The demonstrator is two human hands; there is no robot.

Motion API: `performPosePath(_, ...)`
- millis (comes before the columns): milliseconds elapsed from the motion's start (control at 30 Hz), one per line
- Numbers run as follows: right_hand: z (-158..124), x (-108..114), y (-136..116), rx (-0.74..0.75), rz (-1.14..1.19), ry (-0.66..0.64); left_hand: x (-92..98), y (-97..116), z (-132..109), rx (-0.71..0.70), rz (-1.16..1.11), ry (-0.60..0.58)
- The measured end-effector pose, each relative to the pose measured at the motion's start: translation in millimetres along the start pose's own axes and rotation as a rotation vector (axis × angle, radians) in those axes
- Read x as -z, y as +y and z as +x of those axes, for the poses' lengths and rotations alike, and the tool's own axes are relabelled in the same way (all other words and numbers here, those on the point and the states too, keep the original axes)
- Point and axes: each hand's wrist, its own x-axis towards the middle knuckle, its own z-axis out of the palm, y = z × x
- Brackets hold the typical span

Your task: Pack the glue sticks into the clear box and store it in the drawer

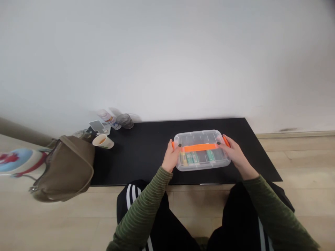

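Clear plastic box [201, 134] with orange end handles [225, 141], shown toward the right of a black low table [146, 157]; we see the left hand [171, 157] curled around the box's left end, its fingers [178, 148] hooked over the rim, and the right hand [231, 153] half open, cupping the right end, its fingers [221, 142] spread across the corner; both hands have hold of the box. Inside, we note green and yellow batteries [190, 158] beneath an orange band [200, 147]; the lid [201, 139] sits on the box, though we cannot tell whether it is fastened. Toward the far left stand a paper cup [102, 141] and a dark glass tumbler [125, 121]; an olive-brown bag [65, 170] lies at near left.
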Motion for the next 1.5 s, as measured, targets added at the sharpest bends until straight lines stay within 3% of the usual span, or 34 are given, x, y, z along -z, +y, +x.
performPosePath(100, -3.1, -1.6, 1.0, -0.042, -0.044, 0.028, 0.0, 4.6, -1.6, 0.018, 0.061, 0.020)
performPosePath(300, -4.5, -2.9, 6.0, -0.048, -0.037, -0.044, -1.5, 12.5, -4.4, 0.034, 0.179, -0.027)
performPosePath(533, -6.5, -3.8, 7.3, -0.036, -0.063, -0.081, -4.5, 13.2, -7.4, -0.049, 0.269, -0.021)
performPosePath(967, -9.0, -5.8, 1.8, -0.030, -0.118, -0.059, -6.9, 3.4, -5.6, -0.090, 0.180, 0.017)
performPosePath(1300, -14.9, -10.3, -14.2, 0.059, -0.143, -0.003, -7.6, 4.5, -5.0, -0.084, 0.154, 0.010)
performPosePath(1400, -25.6, -6.7, -19.4, 0.199, -0.135, 0.129, -7.9, 4.5, -5.0, -0.085, 0.101, 0.022)
performPosePath(1500, -62.3, -1.6, -19.4, 0.479, -0.049, 0.300, -8.4, 2.8, -6.9, -0.063, -0.014, 0.043)
